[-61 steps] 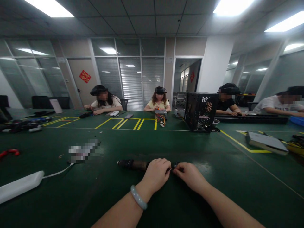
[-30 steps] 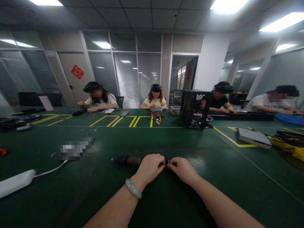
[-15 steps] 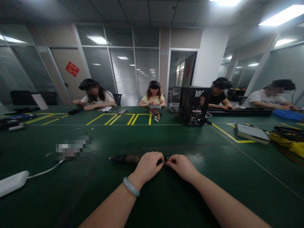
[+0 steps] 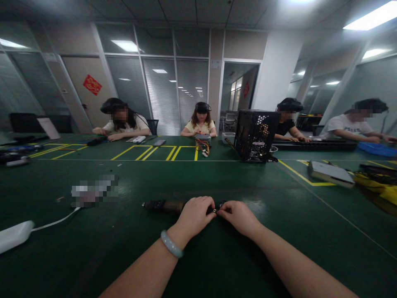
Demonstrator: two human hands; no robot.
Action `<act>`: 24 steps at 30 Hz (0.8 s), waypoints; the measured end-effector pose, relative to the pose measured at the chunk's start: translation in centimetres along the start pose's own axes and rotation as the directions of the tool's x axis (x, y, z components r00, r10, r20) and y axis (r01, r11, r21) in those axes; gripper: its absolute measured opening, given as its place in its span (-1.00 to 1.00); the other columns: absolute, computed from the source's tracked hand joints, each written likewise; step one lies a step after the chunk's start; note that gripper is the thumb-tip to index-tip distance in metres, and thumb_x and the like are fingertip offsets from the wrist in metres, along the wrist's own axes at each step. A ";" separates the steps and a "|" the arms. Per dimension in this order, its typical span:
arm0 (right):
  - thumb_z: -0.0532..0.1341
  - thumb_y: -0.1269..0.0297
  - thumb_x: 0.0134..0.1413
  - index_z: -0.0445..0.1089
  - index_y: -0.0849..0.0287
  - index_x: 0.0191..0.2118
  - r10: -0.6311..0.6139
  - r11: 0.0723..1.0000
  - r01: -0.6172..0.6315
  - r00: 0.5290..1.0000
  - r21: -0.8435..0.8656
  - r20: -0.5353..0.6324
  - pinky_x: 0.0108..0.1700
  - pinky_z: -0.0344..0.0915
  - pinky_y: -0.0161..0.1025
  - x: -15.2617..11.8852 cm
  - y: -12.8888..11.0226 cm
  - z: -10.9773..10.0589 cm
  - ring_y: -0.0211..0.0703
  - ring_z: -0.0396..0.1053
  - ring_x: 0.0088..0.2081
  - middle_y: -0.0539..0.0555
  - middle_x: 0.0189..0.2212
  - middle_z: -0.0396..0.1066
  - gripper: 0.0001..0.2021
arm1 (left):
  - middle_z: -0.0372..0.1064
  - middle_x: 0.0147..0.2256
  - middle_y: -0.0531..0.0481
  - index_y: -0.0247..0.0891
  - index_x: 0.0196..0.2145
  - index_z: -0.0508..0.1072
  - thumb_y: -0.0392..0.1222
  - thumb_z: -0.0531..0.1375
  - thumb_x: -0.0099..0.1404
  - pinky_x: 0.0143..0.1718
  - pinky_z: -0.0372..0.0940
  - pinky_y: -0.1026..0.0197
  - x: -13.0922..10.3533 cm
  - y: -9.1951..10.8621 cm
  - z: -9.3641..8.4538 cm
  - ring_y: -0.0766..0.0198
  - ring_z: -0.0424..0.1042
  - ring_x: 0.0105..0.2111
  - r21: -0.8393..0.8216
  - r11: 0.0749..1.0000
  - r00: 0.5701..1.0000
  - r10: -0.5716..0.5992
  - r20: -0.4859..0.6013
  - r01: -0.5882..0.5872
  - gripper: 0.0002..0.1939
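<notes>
My left hand, with a pale green bangle on its wrist, is closed, its thumb and forefinger pinched around a small dark part with a shiny metal piece. Facing it, my right hand is closed too, its fingertips pinching the same small part from the right. Behind my left hand, a dark cylindrical tool with a brownish grip, which looks like an electric screwdriver, lies on the green table. Its metal tip points left. My left hand hides its middle; I cannot tell whether the small part joins it.
At left are a blurred-out object and a white block with a cord. Across the table stand a black computer case and a power supply with wires. A flat silver box lies right. Several people sit opposite.
The view has shifted slightly. My hands keep almost the same pose, and the shiny piece between my fingertips shows a little more.
</notes>
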State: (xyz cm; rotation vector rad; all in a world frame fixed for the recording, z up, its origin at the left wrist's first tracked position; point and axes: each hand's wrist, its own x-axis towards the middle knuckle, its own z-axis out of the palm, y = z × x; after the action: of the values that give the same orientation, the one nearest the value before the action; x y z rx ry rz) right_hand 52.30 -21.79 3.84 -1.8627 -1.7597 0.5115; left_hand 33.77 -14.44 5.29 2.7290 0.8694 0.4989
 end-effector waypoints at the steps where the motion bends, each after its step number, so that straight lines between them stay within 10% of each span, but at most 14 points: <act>1: 0.19 0.15 0.16 0.54 0.06 -0.34 -0.007 1.000 0.007 1.000 -0.002 -0.002 -0.31 0.15 -0.32 0.0 0.0 0.0 -0.20 0.41 -0.32 -0.04 -0.35 0.52 -0.80 | 0.41 -0.21 0.07 -0.15 -0.22 0.39 -0.17 0.22 0.27 -0.13 0.23 0.13 0.0 0.0 0.1 0.19 0.40 -0.17 0.007 1.000 1.000 0.007 -0.005 -0.007 -0.88; 24: 0.19 0.18 0.16 0.52 0.08 -0.32 0.007 0.999 -0.007 1.000 -0.032 0.026 -0.39 0.12 -0.33 -0.2 -0.5 -0.4 -0.22 0.39 -0.39 -0.03 -0.39 0.51 -0.82 | 0.43 -0.21 0.08 -0.14 -0.22 0.41 -0.18 0.18 0.29 -0.13 0.24 0.13 0.0 -0.1 0.4 0.21 0.40 -0.18 -0.017 1.000 0.999 0.025 -0.026 -0.026 -0.91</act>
State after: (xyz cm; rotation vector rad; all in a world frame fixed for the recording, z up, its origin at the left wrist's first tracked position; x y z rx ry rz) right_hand 52.14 -21.99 4.39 -1.8923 -1.7885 0.5156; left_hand 33.87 -14.37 4.90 2.7273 0.8334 0.5450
